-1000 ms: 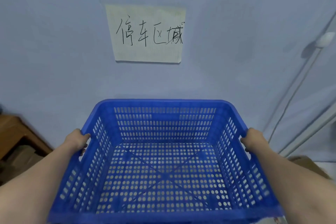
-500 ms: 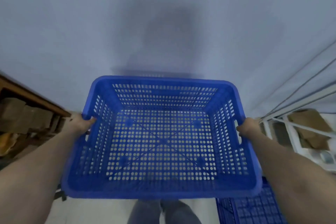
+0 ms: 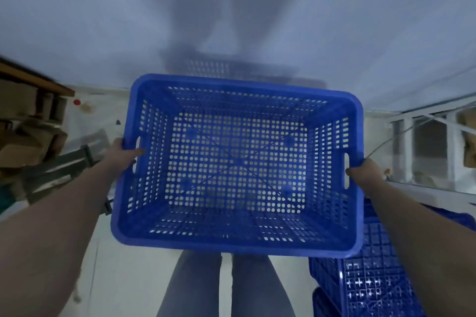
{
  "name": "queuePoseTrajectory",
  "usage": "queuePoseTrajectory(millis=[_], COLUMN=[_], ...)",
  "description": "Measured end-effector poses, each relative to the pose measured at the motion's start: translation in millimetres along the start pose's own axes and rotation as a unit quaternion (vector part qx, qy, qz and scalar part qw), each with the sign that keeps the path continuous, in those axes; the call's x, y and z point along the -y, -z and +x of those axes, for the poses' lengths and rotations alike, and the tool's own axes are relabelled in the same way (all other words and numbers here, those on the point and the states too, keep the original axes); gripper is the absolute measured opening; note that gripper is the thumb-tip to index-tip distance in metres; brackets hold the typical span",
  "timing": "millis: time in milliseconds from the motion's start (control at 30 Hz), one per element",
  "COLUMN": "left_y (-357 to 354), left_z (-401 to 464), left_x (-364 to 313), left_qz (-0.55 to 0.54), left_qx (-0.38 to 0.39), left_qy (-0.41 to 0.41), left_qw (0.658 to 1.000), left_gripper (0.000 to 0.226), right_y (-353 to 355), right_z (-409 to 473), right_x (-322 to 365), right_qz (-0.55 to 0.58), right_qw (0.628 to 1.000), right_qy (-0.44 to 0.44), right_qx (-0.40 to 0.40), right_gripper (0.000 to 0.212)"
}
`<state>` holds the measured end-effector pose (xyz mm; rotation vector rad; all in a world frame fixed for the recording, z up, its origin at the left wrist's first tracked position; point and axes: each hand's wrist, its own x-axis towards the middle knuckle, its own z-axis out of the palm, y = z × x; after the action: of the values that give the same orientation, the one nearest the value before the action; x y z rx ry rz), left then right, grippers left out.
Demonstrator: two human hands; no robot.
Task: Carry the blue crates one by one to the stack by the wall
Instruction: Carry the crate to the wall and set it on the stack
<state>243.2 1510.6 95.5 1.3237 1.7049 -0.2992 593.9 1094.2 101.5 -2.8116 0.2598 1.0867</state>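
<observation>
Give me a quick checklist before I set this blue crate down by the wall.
1. Left hand grip on the blue crate at its side handle: ok.
2. Right hand grip at the opposite handle: ok.
3. Crate empty: ok.
4. Crate level: not ok, slightly skewed.
5. Floor below the crate clear: cannot tell, hidden by the crate.
6. Clearance from the other blue crates on the right: not ok, they look close.

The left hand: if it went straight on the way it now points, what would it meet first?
The left hand grips the blue crate. Straight ahead lies bare floor, then the wall; depth is unclear.
</observation>
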Motion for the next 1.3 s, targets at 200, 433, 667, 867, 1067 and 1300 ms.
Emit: queuePoseTrajectory(millis=[200,433,667,867,1067,1300], left_y=[-47.0,-83.6,-103.5,-118.5,-140.6,-155.4], left_z=[61.6,130.7,195.4,225.9,240.4,248.3], left_x=[18.8,43.3,59.4,55.0,45.8,38.1], left_qz=[0.0,-0.002,0.009,-0.007,-0.025,-0.023], left_qx=[0.001,0.009,-0.004,-0.004,0.004,-0.009], left_qy=[0.023,0.044,0.026,0.027,0.023,0.036], left_qw=[1.0,0.999,1.0,1.0,0.999,0.999], left_gripper=[0.061,0.066,0.067,0.06,0.057,0.064], right_y=[-57.0,-111.3,-145.9,-168.8,-185.4,-198.9], right_z=[50.3,105.8,152.8,185.5,214.3,230.9], right_x=[-7.0,-9.5,6.1,17.0,26.8,32.7], right_qz=[0.033,0.056,0.095,0.118,0.142,0.176], right_qw=[0.999,0.998,0.995,0.993,0.99,0.984], right_qy=[-0.022,-0.015,-0.007,-0.006,-0.02,-0.036], right_qx=[0.005,0.023,0.012,0.014,0.009,0.01], right_gripper=[0.03,0.036,0.041,0.044,0.047,0.051])
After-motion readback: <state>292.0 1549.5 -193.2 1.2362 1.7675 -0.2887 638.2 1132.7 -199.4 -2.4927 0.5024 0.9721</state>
